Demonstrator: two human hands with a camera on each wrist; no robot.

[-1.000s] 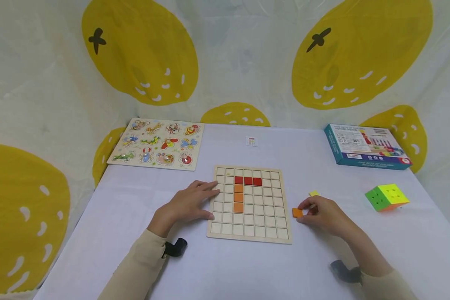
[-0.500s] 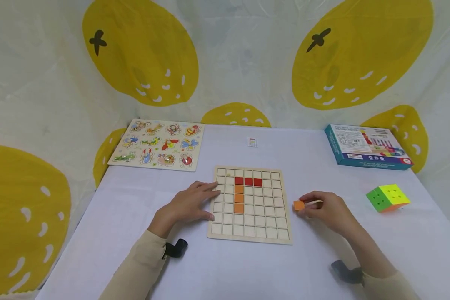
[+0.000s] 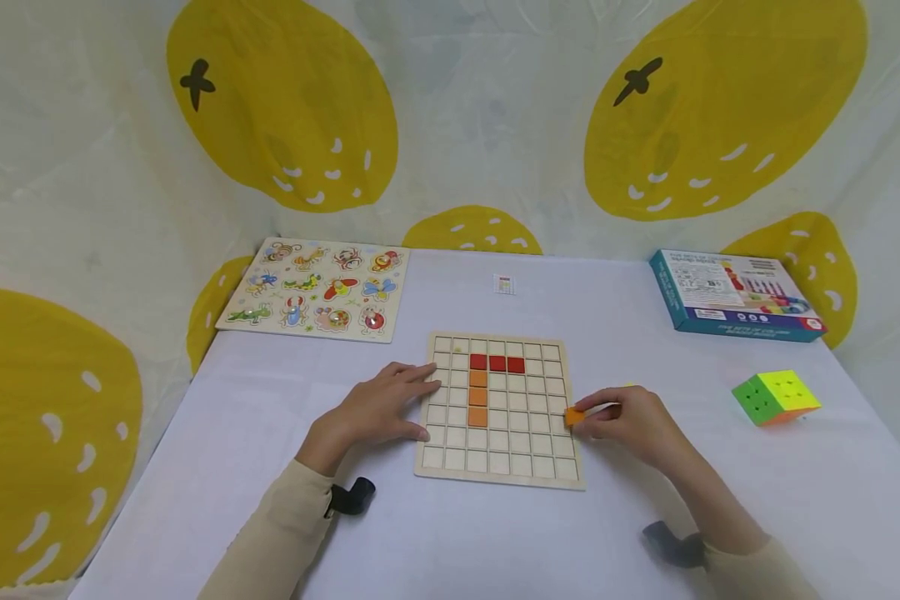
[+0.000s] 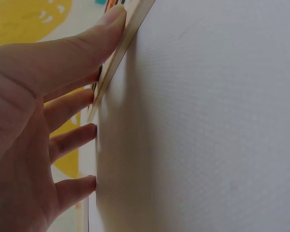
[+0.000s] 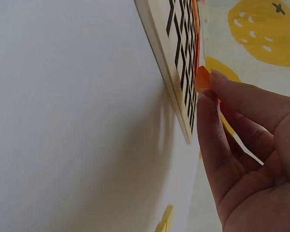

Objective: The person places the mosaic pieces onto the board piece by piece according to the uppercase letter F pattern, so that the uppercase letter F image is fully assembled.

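A wooden grid board (image 3: 542, 472) lies on the white table. Three red tiles (image 3: 497, 363) form a row in it, and below the leftmost one runs a column of three orange tiles (image 3: 477, 397). My left hand (image 3: 378, 406) rests at the board's left edge, fingers spread, thumb and some fingertips on the rim. Between thumb and fingertips, my right hand (image 3: 630, 423) pinches another orange tile (image 3: 573, 416) over the board's right edge; the right wrist view shows this orange tile (image 5: 202, 79) too, partly covered by the fingertips.
A yellow piece (image 5: 165, 220) lies on the table by my right hand, mostly hidden in the head view. Farther right sit a cube puzzle (image 3: 776, 396) and a flat box (image 3: 735, 293). An insect puzzle board (image 3: 315, 289) and a small printed card (image 3: 504, 284) lie at the back.
My right hand has lifted the orange tile from the table beside the board and carried it left to the board's right edge. The left hand has stayed in place.
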